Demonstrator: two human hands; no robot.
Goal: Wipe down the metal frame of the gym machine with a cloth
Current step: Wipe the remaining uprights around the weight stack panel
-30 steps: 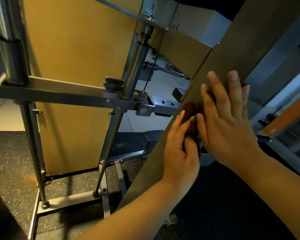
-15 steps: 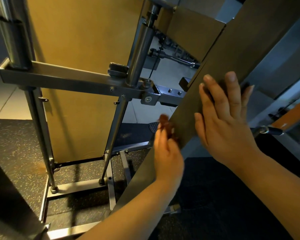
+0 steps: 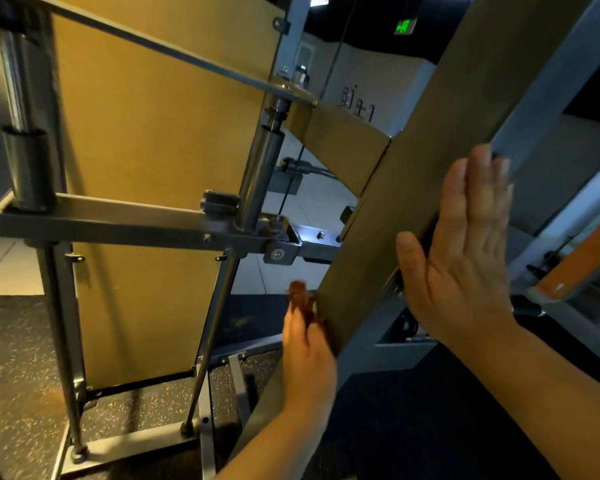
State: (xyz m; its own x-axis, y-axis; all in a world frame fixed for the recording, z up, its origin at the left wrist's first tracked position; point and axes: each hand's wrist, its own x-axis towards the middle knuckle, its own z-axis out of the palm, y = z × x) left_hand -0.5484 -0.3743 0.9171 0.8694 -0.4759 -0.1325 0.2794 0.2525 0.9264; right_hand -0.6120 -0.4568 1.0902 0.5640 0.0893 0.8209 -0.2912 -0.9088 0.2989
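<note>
A broad slanted metal beam of the gym machine runs from the upper right down to the lower middle. My left hand holds a small reddish-brown cloth against the beam's left edge; only the cloth's top shows above my fingers. My right hand lies flat with straight fingers against the beam's right side, thumb spread toward the beam's face.
A horizontal steel bar with a vertical piston rod crosses at the left, in front of a tan panel. Thin steel legs stand on speckled rubber flooring. An orange padded part sits at the right.
My left hand with the cloth has slid from the beam's face, beside my right hand, down and left to the beam's left edge. My right hand has shifted to the beam's right side.
</note>
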